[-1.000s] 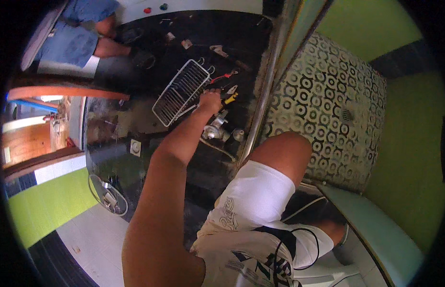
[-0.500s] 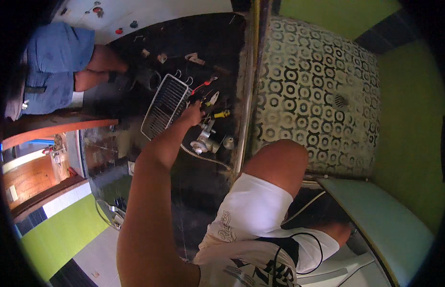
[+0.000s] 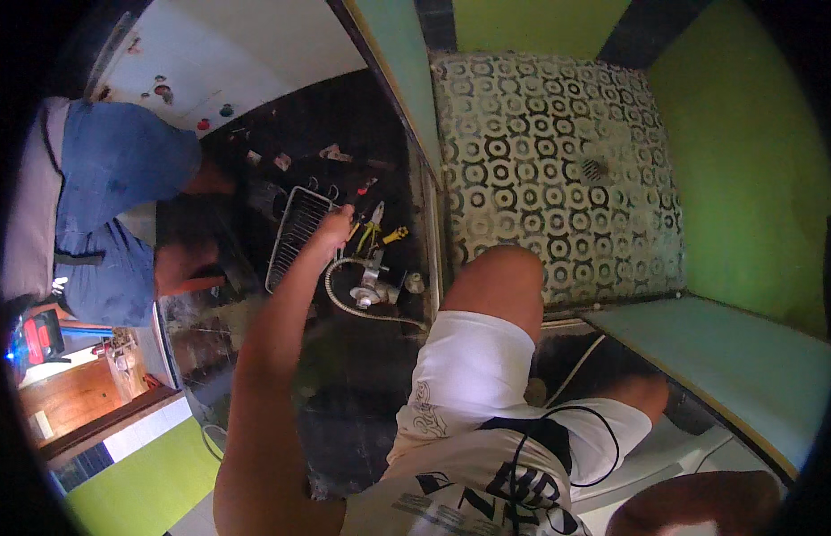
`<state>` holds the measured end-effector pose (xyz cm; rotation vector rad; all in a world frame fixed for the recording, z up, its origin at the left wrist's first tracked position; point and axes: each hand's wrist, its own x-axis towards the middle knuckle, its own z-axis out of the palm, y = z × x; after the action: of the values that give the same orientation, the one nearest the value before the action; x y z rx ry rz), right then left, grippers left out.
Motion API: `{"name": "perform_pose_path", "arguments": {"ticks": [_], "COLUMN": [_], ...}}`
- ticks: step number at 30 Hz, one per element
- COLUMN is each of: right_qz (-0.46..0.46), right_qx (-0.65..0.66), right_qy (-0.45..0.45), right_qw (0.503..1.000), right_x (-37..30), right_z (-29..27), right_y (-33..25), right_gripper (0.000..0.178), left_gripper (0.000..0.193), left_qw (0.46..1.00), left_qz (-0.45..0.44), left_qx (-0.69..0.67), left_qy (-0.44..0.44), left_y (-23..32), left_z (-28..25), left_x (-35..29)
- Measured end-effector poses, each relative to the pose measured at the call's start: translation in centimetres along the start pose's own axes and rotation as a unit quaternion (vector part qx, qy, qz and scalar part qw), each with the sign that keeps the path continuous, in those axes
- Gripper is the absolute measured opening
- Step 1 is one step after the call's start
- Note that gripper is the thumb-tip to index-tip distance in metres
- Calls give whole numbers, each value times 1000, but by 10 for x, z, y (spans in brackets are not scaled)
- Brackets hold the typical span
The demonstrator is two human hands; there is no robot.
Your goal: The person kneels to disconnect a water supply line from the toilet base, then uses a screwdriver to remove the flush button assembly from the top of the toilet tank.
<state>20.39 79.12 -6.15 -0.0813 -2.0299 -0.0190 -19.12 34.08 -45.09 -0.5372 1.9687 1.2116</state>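
My left hand [image 3: 335, 229] reaches down to the dark floor, beside the right edge of a chrome wire basket [image 3: 297, 234]. Its fingers are closed at the near end of a red-handled tool [image 3: 364, 189]; what they grip is too small to make out. Close to its right lie yellow-handled pliers [image 3: 373, 223] and a short yellow-and-black screwdriver [image 3: 396, 235]. Below these rests a metal valve fitting [image 3: 369, 292] with a braided flexible hose [image 3: 335, 299] curving around it. Part of my right arm [image 3: 701, 505] shows at the lower right; its hand is out of sight.
Another person in blue shorts [image 3: 130, 161] is at the left, beside the basket. Small pieces of debris [image 3: 281, 162] lie beyond it. A raised sill [image 3: 431, 241] borders the patterned shower floor [image 3: 558, 161] with its drain [image 3: 594, 170]. A glass panel [image 3: 728, 357] stands at right.
The view has shifted, showing more of the other person and a panel at the top. My left hand has moved slightly away from me, toward the red-handled tool. My right arm has come into view.
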Motion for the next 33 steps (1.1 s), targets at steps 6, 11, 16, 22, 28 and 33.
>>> {"name": "perform_pose_path", "arguments": {"ticks": [6, 11, 16, 22, 28, 33], "right_qz": [497, 637, 585, 615, 531, 512], "right_qx": [555, 623, 725, 670, 687, 676], "right_qy": [-392, -395, -279, -250, -186, -223], "right_qw": [539, 226, 233, 332, 461, 481], "right_x": [-65, -143, -150, -125, -103, -90], "right_z": [119, 195, 160, 109, 78, 63], "right_y": [-93, -150, -127, -98, -83, -56], "right_gripper": [29, 37, 32, 31, 43, 39], "left_gripper": [34, 25, 19, 14, 19, 23], "left_qw": [756, 813, 761, 798, 760, 736], "left_qz": [-15, 164, 97, 194, 265, 264], "left_qx": [-569, -321, -376, -162, -84, -38], "left_qy": [-323, -456, -519, -547, -587, -622], "left_y": [-18, -47, -35, -30, -11, 17], "left_z": [53, 146, 199, 223, 231, 240], "left_x": [-211, -311, -343, -353, -367, -372]}}
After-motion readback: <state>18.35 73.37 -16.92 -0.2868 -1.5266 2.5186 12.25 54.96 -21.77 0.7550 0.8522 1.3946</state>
